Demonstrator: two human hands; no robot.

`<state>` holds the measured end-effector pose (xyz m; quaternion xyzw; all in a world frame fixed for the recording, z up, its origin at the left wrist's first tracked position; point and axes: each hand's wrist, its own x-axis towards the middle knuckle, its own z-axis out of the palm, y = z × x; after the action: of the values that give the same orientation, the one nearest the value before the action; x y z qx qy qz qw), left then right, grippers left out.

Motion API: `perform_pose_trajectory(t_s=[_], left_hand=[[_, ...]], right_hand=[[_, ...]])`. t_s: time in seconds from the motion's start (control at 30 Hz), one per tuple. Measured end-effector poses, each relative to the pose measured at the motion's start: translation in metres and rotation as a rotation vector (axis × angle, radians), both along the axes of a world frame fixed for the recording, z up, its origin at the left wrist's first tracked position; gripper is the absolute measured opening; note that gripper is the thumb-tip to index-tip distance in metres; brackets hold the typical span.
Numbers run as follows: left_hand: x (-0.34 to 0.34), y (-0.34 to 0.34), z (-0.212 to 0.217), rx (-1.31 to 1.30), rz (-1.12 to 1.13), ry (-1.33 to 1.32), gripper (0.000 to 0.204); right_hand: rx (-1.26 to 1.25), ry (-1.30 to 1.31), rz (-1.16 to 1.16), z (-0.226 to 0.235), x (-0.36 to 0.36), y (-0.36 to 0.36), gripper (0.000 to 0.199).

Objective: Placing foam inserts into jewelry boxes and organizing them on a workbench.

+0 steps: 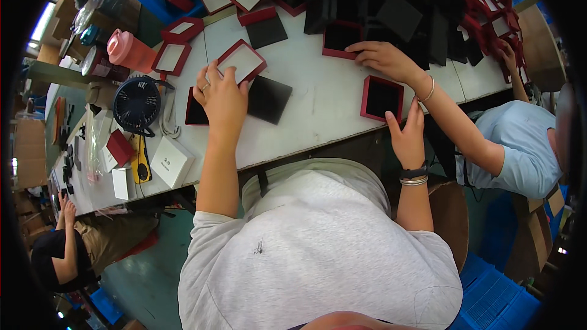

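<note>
My left hand (223, 96) has its fingers spread over the near edge of a red box part with a white inside (243, 62). Partly covered by that hand is a red box with a black inside (195, 112). A flat black square piece (269, 99) lies to its right. My right hand (408, 137) grips the near right corner of another red box with a black inside (381, 98), thumb over the rim and fingers along its side. Just beyond, a co-worker's hand (385, 58) touches a similar red box (340, 39).
Red and black box parts (397, 15) are heaped along the far side. To the left stand a dark round fan (137, 105), a pink cup (128, 51), a yellow tool (141, 159) and a white box (172, 162). A co-worker (513, 146) sits close on my right.
</note>
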<state>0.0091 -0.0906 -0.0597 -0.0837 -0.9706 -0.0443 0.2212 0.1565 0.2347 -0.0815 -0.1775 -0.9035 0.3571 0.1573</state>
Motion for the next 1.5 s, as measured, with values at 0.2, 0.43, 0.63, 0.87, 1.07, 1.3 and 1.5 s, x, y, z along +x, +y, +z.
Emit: perform_pose_trajectory(t_s=[0.2, 0.43, 0.63, 0.87, 1.07, 1.3, 1.5], left_hand=[[0.014, -0.009, 0.005, 0.21, -0.105, 0.109, 0.007], [0.117, -0.002, 0.005, 0.466, -0.303, 0.063, 0.006], [0.149, -0.03, -0.024, 0.541, -0.285, -0.111, 0.01], [0.134, -0.011, -0.028, 0.7, -0.324, -0.245, 0.011], [0.113, 0.015, -0.034, 0.882, -0.444, -0.24, 0.085], [0.095, 0.02, -0.024, 0.749, -0.472, -0.543, 0.102], [0.095, 0.022, -0.025, 0.671, -0.449, -0.444, 0.091]], right_hand=[[0.2, 0.284, 0.324, 0.021, 0.001, -0.066, 0.046], [0.127, 0.298, 0.557, -0.017, -0.088, -0.161, 0.057], [-0.076, 0.128, 0.648, -0.034, -0.103, -0.156, 0.07], [-0.645, -0.07, 0.604, 0.018, -0.069, -0.105, 0.068], [-0.483, -0.039, 0.71, 0.012, -0.058, -0.097, 0.03], [-0.027, 0.235, 0.484, -0.01, -0.055, -0.128, 0.035], [0.184, 0.368, 0.577, 0.003, -0.051, -0.113, 0.038]])
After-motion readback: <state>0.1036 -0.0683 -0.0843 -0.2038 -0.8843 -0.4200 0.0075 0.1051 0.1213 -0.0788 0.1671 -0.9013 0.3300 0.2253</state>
